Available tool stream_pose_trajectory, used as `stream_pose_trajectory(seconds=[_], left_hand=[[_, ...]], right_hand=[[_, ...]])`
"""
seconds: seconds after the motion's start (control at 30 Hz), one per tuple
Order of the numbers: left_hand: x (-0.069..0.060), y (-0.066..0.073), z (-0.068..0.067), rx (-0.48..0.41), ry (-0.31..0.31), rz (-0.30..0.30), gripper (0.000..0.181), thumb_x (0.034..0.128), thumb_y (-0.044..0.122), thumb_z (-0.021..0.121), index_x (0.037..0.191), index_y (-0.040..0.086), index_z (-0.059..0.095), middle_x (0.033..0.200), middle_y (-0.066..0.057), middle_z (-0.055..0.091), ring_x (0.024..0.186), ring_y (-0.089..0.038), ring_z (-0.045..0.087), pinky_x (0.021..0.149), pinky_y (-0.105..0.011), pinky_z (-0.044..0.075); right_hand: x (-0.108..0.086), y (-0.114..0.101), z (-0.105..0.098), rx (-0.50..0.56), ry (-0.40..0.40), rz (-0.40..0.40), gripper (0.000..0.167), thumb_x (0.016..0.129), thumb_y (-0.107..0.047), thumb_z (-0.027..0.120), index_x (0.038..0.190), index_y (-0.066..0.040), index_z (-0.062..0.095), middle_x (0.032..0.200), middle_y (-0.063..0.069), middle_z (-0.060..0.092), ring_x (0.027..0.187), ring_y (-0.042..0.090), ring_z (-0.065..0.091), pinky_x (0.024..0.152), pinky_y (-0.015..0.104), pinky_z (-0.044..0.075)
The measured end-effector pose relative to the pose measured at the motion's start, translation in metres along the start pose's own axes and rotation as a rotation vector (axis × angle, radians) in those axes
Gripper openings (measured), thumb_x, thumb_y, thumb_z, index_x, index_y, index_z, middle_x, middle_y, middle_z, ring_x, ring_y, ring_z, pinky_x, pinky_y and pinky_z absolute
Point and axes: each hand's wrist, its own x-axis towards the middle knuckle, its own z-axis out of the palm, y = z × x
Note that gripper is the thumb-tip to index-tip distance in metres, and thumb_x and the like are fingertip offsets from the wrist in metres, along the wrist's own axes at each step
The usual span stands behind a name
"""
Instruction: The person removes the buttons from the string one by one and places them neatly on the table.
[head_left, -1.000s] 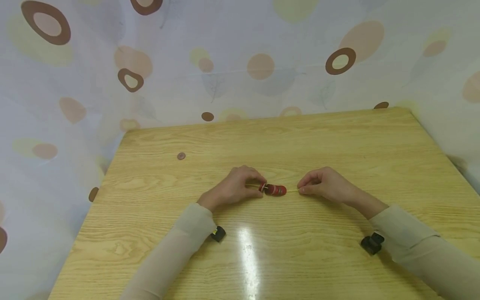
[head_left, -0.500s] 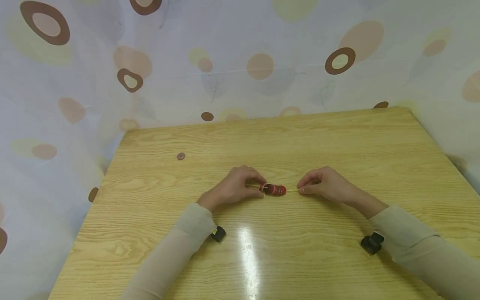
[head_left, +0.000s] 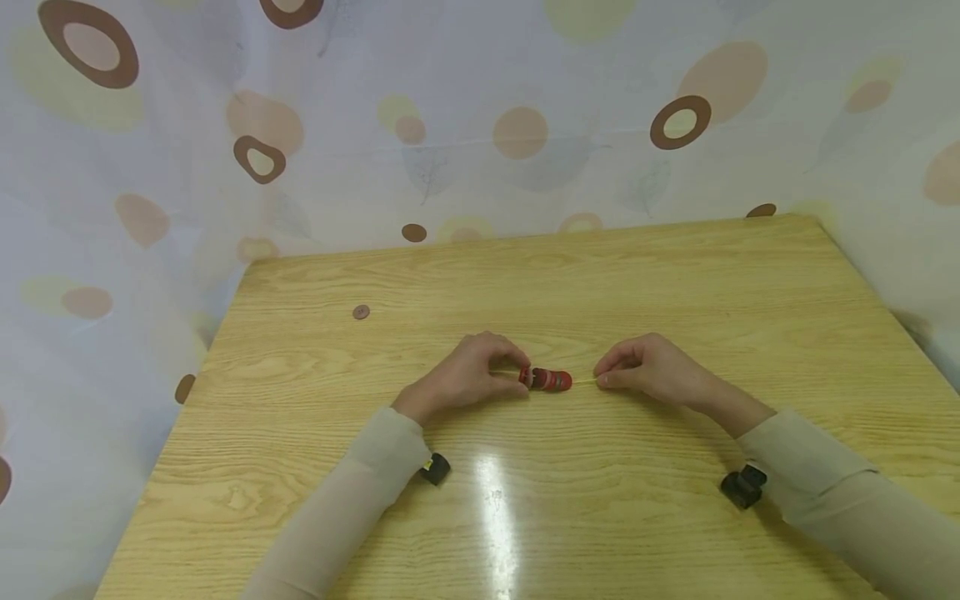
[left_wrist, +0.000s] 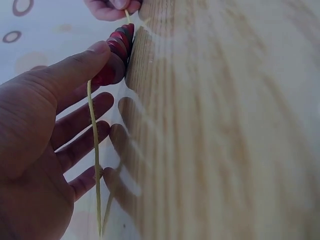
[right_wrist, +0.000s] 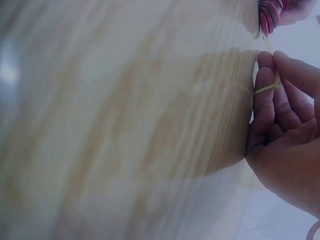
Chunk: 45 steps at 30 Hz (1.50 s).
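A row of red, pink and dark discs (head_left: pixel 551 380) is threaded on a yellow cord (head_left: pixel 583 382) at mid-table. My left hand (head_left: pixel 467 379) pinches the discs at the row's left end between thumb and fingertips. In the left wrist view, the cord (left_wrist: pixel 95 145) hangs from the discs (left_wrist: pixel 120 45) past the palm. My right hand (head_left: pixel 660 371) pinches the cord to the right of the row. The right wrist view shows the cord (right_wrist: pixel 272 88) looping out between the fingers of my right hand (right_wrist: pixel 287 120), with the discs (right_wrist: pixel 270 15) beyond.
A small brown button (head_left: pixel 362 312) lies on the wooden table (head_left: pixel 637 283) toward the back left. Patterned cloth (head_left: pixel 465 167) hangs behind the table and along its sides. Glare shows near the front.
My left hand has brought the discs it pinches slightly to the right, against the rest of the row, closing the small gap. My right hand has stayed nearly still.
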Motion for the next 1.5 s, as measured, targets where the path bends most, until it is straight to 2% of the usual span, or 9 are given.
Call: stream_pose_trajectory(seconds=[0.23,0.47,0.7,0.87,1.17,1.5], left_hand=[[-0.003,0.000,-0.001,-0.059,0.003,-0.026,0.027,0.0848,0.025,0.084,0.109,0.019,0.073,0.107,0.016,0.070,0.111,-0.008,0.057,0.104,-0.035,0.039],[-0.006,0.001,-0.002,-0.099,0.017,-0.075,0.032,0.0848,0.024,0.084,0.114,0.018,0.071,0.114,0.012,0.070,0.115,-0.008,0.059,0.106,-0.035,0.041],[-0.006,-0.001,-0.001,-0.123,0.034,-0.054,0.033,0.0855,0.019,0.083,0.115,0.013,0.070,0.113,0.007,0.070,0.109,-0.005,0.063,0.101,-0.029,0.046],[-0.008,-0.001,-0.001,-0.149,0.052,-0.050,0.034,0.0862,0.016,0.082,0.118,0.010,0.070,0.113,0.006,0.071,0.112,-0.007,0.063,0.101,-0.029,0.046],[-0.011,-0.001,-0.004,-0.148,0.057,-0.072,0.037,0.0877,0.017,0.081,0.122,0.011,0.069,0.117,0.001,0.070,0.115,-0.013,0.062,0.102,-0.036,0.046],[-0.013,0.000,-0.005,-0.213,0.073,-0.094,0.037,0.0889,0.009,0.078,0.124,0.008,0.068,0.121,-0.001,0.069,0.118,-0.014,0.061,0.100,-0.028,0.048]], right_hand=[[0.001,0.000,0.001,0.000,0.001,0.001,0.018,0.092,-0.017,0.075,0.103,-0.004,0.075,0.097,0.004,0.075,0.087,0.016,0.062,0.075,0.024,0.049],[0.000,-0.001,0.000,0.004,0.001,0.004,0.018,0.092,-0.017,0.075,0.103,-0.003,0.075,0.098,0.004,0.075,0.087,0.016,0.061,0.075,0.024,0.049],[-0.001,-0.001,-0.001,-0.001,0.000,0.004,0.018,0.092,-0.018,0.075,0.103,-0.003,0.075,0.098,0.005,0.075,0.088,0.017,0.061,0.076,0.024,0.049],[-0.001,-0.002,-0.001,-0.002,0.000,0.005,0.018,0.092,-0.018,0.075,0.103,-0.003,0.075,0.099,0.005,0.075,0.089,0.017,0.062,0.076,0.024,0.049],[-0.002,-0.004,-0.001,-0.005,0.002,0.003,0.018,0.092,-0.017,0.075,0.103,-0.004,0.075,0.100,0.005,0.075,0.092,0.017,0.062,0.078,0.024,0.049],[-0.001,-0.003,0.000,0.003,-0.001,0.014,0.018,0.092,-0.018,0.075,0.104,-0.004,0.075,0.099,0.004,0.075,0.088,0.015,0.061,0.075,0.024,0.049]])
